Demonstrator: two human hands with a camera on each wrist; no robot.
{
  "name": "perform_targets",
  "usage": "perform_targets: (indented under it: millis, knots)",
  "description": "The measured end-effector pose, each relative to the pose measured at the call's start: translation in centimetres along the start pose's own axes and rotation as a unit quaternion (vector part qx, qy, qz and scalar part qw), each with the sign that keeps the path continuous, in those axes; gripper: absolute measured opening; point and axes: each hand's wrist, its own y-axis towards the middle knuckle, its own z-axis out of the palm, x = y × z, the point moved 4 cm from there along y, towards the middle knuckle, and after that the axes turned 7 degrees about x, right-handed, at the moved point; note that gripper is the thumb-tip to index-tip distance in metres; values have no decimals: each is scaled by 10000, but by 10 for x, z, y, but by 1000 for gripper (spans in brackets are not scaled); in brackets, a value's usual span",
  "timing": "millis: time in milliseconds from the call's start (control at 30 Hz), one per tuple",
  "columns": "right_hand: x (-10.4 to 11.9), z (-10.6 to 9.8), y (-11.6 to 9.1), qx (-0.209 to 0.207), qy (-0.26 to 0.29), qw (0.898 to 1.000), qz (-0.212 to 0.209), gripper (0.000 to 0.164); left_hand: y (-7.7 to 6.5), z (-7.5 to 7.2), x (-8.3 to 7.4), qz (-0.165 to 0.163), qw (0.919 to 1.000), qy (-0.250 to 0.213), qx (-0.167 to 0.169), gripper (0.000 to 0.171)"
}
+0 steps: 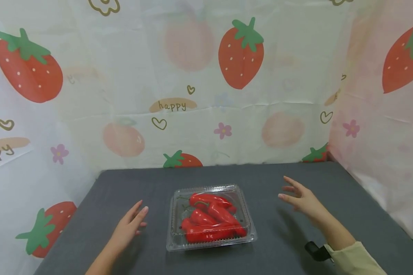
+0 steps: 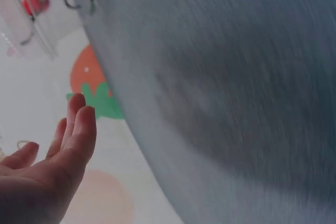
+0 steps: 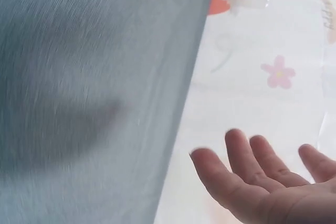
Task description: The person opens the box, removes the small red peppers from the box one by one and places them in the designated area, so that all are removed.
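A clear plastic box (image 1: pixel 211 246) stands on the dark grey table, its lid over several red peppers (image 1: pixel 213 217) with green stems. To its left my left hand (image 1: pixel 127 227) hovers over the table with fingers apart and nothing in them. On the other side, my right hand (image 1: pixel 304 198) is raised, likewise holding nothing. The left wrist view has the loosely extended left hand (image 2: pixel 58 166) below a corner of the box with pepper stems. In the right wrist view, the relaxed fingers of the right hand (image 3: pixel 262 182) point upward, with only an edge of the box at the top.
The grey table (image 1: pixel 141 183) meets a white cloth backdrop (image 1: pixel 134 76) printed with strawberries, flowers and hearts at the back and both sides. A black wrist strap piece (image 1: pixel 317 252) sits by the right sleeve (image 1: pixel 354 259).
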Motion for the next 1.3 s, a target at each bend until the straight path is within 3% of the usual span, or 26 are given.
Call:
perform_targets:
  millis: [233, 567, 967, 1300]
  knots:
    - [-5, 9, 1, 371, 1136, 9920, 396, 80, -3, 8, -4, -246, 9982, -543, 76, 64]
    - [-12, 25, 5, 719, 2053, 9736, 690, 78, -3, 27, -4, -702, 9896, -1215, 315, 67]
    - [-20, 53, 10, 885, 2591, 9572, 940, 72, -1, 53, -7, -904, 9833, -1547, 325, 62]
    - [-22, 70, 14, 1002, 2669, 9537, 960, 69, 2, 60, -9, -1184, 9793, -1607, 345, 63]
